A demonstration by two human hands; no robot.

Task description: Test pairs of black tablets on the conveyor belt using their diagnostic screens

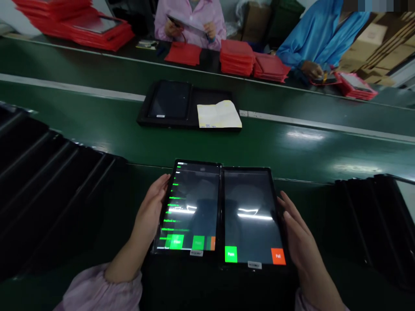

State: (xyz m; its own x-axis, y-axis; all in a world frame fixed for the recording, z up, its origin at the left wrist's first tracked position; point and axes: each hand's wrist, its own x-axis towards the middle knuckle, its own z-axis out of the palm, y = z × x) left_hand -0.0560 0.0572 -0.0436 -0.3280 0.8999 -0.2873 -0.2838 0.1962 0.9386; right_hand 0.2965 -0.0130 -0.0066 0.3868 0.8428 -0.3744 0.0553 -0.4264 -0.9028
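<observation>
Two black tablets lie side by side in front of me. The left tablet (192,207) shows green bars and green buttons. My left hand (149,211) grips its left edge, fingers curled against the frame. The right tablet (253,216) shows a green button and a red one along its bottom. My right hand (296,235) rests along its right edge with the fingers stretched out against the side.
Rows of black tablets (48,181) stand stacked at the left and at the right (372,216). On the green conveyor belt (97,125) lies an open black case (181,106) with a paper sheet (218,115). Across it, two people handle red cases (236,56).
</observation>
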